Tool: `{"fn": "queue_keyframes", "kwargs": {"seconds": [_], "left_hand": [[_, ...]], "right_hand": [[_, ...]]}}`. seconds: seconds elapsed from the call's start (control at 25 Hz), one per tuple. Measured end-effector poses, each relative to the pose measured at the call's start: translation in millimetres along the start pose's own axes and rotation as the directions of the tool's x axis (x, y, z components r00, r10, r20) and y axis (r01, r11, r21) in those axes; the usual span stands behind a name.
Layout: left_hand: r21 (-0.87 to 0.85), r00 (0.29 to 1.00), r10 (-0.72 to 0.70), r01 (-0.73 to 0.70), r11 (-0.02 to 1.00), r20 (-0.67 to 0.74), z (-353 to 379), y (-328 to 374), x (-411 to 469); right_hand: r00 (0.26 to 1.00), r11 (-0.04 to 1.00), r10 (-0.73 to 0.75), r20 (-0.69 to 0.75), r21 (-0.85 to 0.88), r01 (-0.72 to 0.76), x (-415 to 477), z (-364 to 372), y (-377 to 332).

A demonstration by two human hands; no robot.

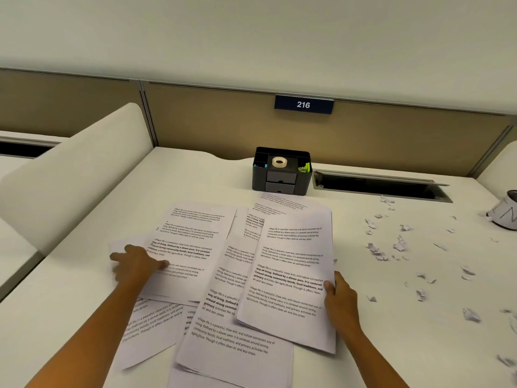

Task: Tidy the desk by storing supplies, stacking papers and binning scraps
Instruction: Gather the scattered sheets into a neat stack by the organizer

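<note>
Right hand [340,296] grips sheet [291,275] edge, tape roll [279,162] inside black organizer [281,182]

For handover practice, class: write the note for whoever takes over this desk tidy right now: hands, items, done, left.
Left grip rests on the papers at left; right grip holds a sheaf by its right edge.
The papers lie fanned mid-desk, in front of the organiser; scraps lie scattered to the right.
Done: tape roll and green clips are in the organiser.
Left: square the papers into one stack, bin the scraps.
</note>
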State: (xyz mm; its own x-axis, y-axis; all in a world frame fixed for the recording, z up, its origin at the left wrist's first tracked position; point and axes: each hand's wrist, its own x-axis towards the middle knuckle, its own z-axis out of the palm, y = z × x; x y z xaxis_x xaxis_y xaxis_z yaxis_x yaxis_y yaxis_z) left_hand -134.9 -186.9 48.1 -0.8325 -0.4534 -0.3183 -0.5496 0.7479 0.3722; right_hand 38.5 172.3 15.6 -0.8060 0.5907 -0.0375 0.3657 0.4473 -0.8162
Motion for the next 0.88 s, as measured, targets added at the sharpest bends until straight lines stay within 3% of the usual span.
{"fn": "queue_keyframes", "kwargs": {"seconds": [0.16,0.28,0.4,0.56,0.72,0.88], "left_hand": [[-0.048,0.996,0.084,-0.083,0.995,0.027,-4.2,-4.5,2.5],[-0.041,0.990,0.137,-0.138,0.990,-0.030,-0.4,-10.4,0.4],[0.086,0.990,0.054,-0.042,0.995,-0.134,9.7,-13.6,-5.4],[0.043,0.989,-0.122,0.126,0.991,-0.085,10.2,-9.5,-13.8],[-0.068,0.987,-0.156,0.153,0.986,-0.041,4.9,-8.3,-12.3],[-0.163,0.996,-0.048,0.036,0.986,-0.069,-0.5,-17.2,-12.4]], "right_hand": [[1.000,1.000,0.022,0.008,-0.015,-0.021,1.4,1.3,-0.1],[1.000,1.000,0.024,0.010,-0.018,-0.024,2.5,2.3,1.4],[0.999,0.999,0.031,0.011,-0.023,-0.030,2.6,2.9,2.4],[0.999,0.999,0.035,0.003,-0.035,-0.035,3.1,5.0,3.4],[0.999,0.999,0.030,-0.010,-0.035,-0.031,2.5,6.9,6.6],[1.000,0.999,0.020,-0.018,-0.033,-0.021,2.0,7.1,6.4]]}}
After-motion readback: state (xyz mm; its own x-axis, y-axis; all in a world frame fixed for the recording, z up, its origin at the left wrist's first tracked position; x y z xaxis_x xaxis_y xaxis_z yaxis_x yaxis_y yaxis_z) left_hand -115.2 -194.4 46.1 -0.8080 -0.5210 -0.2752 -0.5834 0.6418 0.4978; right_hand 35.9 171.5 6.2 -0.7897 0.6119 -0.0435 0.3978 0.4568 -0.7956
